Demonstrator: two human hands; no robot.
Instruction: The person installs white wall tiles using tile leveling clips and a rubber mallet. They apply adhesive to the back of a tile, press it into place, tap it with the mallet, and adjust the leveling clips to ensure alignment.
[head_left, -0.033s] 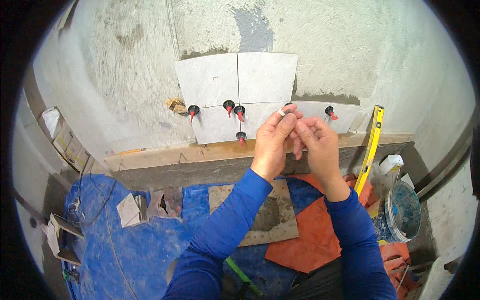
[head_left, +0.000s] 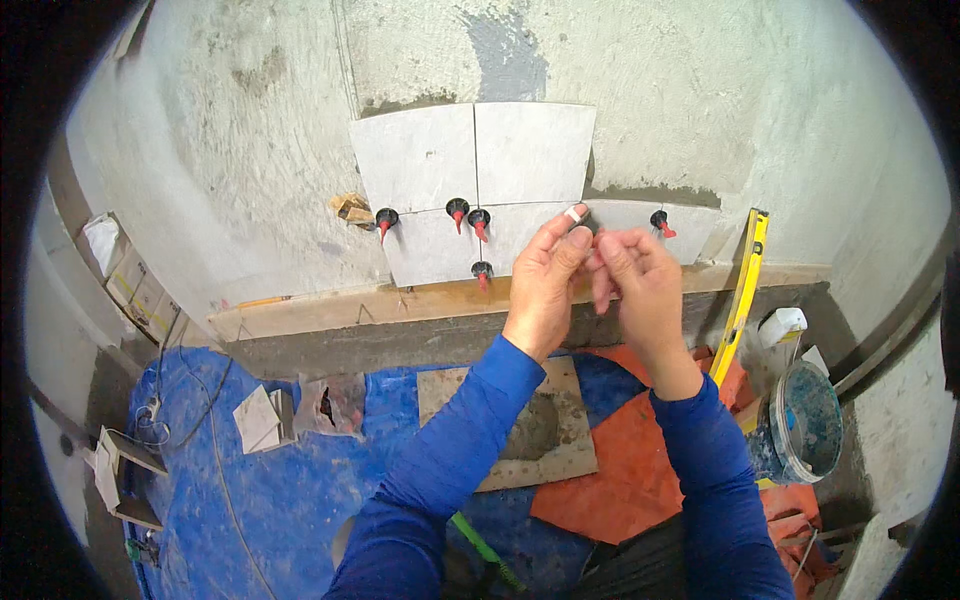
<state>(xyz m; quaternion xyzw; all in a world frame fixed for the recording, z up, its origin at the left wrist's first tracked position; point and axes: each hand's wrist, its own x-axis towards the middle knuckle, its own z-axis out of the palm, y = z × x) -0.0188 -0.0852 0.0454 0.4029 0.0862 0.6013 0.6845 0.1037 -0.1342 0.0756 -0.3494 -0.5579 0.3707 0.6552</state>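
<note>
Both my hands are raised in front of the white wall tiles (head_left: pixel 418 155). My left hand (head_left: pixel 545 285) grips a small dark piece (head_left: pixel 589 225), partly hidden by its fingers, with white tape round one fingertip. Close beside it, my right hand (head_left: pixel 648 300) pinches at what looks like a small red piece (head_left: pixel 599 243). Black-and-red tile levelling caps (head_left: pixel 458 214) sit on the joints and edges of the lower tile row, several left of my hands and one (head_left: pixel 660 222) to the right.
A yellow level (head_left: pixel 740 300) leans at right beside a white container (head_left: pixel 783 327) and a dirty bucket (head_left: pixel 806 420). Blue (head_left: pixel 200 480) and orange (head_left: pixel 620 470) sheets cover the floor, bearing a mortar-marked board (head_left: pixel 450 390), loose tiles (head_left: pixel 258 420) and cables. A wooden batten (head_left: pixel 250 320) runs below the tiles.
My hands shift very slightly upward, the right fingers turning a little, and more of the red between the fingertips shows.
</note>
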